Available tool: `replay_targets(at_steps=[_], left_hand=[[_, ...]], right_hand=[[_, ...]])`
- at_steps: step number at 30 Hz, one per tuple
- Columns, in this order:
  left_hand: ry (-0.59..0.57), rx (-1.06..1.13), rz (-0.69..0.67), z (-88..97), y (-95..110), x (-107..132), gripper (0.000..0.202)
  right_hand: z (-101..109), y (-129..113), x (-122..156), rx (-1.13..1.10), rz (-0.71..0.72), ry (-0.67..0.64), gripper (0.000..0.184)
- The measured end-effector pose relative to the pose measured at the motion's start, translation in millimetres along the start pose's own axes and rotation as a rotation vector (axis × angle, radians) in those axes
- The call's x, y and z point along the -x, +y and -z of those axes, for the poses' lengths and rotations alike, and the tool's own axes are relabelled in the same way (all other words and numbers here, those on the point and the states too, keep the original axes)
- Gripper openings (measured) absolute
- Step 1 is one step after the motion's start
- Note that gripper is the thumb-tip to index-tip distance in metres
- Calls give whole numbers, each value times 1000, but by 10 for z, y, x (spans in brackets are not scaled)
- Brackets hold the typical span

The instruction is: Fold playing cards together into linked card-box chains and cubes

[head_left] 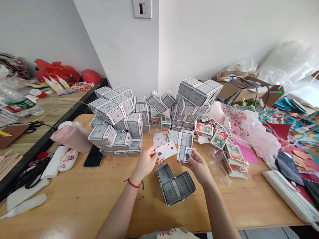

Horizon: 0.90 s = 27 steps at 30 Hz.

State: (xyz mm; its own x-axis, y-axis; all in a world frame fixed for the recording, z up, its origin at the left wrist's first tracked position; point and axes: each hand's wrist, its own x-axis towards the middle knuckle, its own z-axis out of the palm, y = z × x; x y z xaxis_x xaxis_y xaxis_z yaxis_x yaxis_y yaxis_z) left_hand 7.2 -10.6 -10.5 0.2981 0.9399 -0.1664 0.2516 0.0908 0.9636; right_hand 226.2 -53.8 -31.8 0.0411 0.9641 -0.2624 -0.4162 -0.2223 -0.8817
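Note:
My left hand (147, 162) pinches a two-of-diamonds playing card (167, 151), face up. Closed round the near end of an angled, grey-backed piece made of playing cards (185, 139) is my right hand (198, 166); its thumb presses on a small card-like part there. The card's right end is close to this piece; whether they touch I cannot tell. Just below both hands lies an open, L-shaped tray of folded cards (170, 188). Several loose cards (159, 138) rest on the table beyond my left hand.
Stacked grey card blocks stand at left (112, 109) and right (196, 93). Red and green card boxes (220, 138) are heaped on the right by a plastic bag (244, 124). A phone (93, 158), a pink cloth roll (71, 136) and scissors (37, 174) lie left.

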Motion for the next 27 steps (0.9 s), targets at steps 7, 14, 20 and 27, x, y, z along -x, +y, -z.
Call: replay_targets(at_steps=[7,14,20,27], left_hand=[[0,-65,-6,-3,47,40,24],[-36,-125,-25,-32,50,81,28],[-124,-203,2,27,159,94,27],[-182,-143,88,32,171,51,24]], right_hand=[[-22,-12,22,5,13,-7,44],[-64,-8,30,29,3,-61,43],[-76,-31,22,112,-12,-120,43],[-168,-26,25,119,38,-128,36]])
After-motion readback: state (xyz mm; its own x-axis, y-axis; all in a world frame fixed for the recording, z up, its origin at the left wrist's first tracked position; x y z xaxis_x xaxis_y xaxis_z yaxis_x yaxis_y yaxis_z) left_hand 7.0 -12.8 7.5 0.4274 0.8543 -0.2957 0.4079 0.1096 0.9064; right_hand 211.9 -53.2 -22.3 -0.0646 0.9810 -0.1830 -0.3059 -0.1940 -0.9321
